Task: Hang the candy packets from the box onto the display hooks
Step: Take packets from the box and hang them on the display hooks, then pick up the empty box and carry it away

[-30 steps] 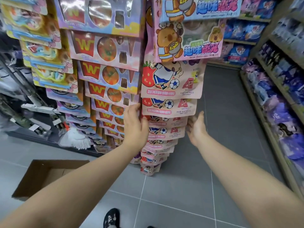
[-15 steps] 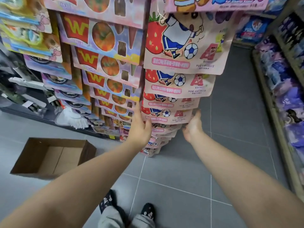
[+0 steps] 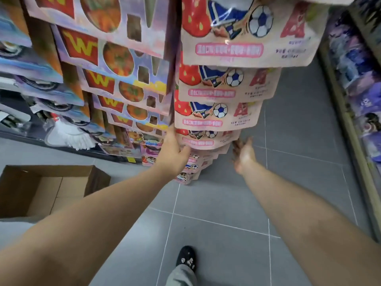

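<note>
Grey tiled floor (image 3: 216, 203) of a shop aisle, seen from above, and a tall hanging display fills the top of the view. On the right side of it hangs a column of pink candy packets (image 3: 218, 116), printed with strawberries and footballs and overlapping one below the other almost down to the floor. Just beside them on the left hangs a column of packets with a red W panel (image 3: 123, 83).

Both bare arms are stretched out to the pink column. The left hand (image 3: 172, 151) is at its left edge, fingers straight and pointing up along the side of a packet, thumb spread out against the smaller packets underneath. The right hand (image 3: 244, 155) is at the right side of the column, near a packet's lower corner. It is blurred, with the fingers loosely spread and nothing in them. Whether it touches the packet, I cannot tell.

Down on the floor at left sits the open cardboard box (image 3: 51, 172), well apart from both hands. Behind it lies a white mop head (image 3: 70, 135). A shelf (image 3: 350, 129) of purple packs (image 3: 354, 65) runs along the right. At the bottom there is one black shoe (image 3: 186, 258).
</note>
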